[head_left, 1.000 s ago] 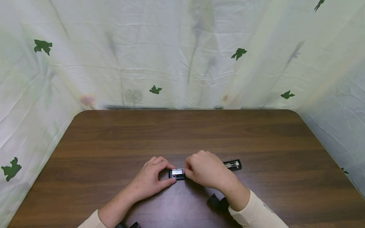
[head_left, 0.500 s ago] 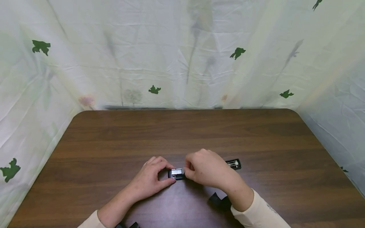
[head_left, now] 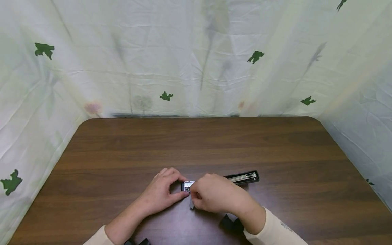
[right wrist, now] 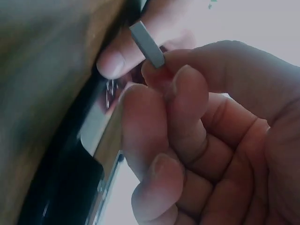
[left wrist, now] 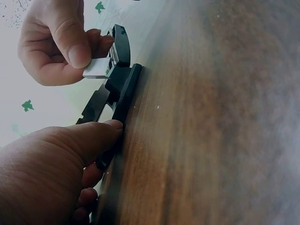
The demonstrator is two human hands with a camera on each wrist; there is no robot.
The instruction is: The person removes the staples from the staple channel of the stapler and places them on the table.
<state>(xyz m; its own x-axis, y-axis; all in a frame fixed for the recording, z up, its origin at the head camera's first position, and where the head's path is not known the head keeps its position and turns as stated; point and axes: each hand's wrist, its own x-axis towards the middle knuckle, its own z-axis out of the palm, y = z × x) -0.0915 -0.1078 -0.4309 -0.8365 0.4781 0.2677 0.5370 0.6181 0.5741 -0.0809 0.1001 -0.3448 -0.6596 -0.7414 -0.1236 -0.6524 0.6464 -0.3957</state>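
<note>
A black stapler lies opened out on the table, its lifted top arm reaching to the right in the head view. My left hand holds the base's left end between thumb and fingers, near a shiny metal plate. Just over the stapler, my right hand pinches a short grey strip of staples between thumb and fingertips. The strip of staples sits beside the stapler's hinged part in the left wrist view; whether they touch I cannot tell. My right hand hides the stapler's middle in the head view.
The brown wooden table extends around both hands. Dark straps hang by the right wrist. A pale curtain with green bird-like shapes stands behind the table's far edge.
My right hand has shifted left and nearer to me, and the strip of staples now shows below its fingers. More of the stapler's top arm is uncovered. My left hand has stayed put.
</note>
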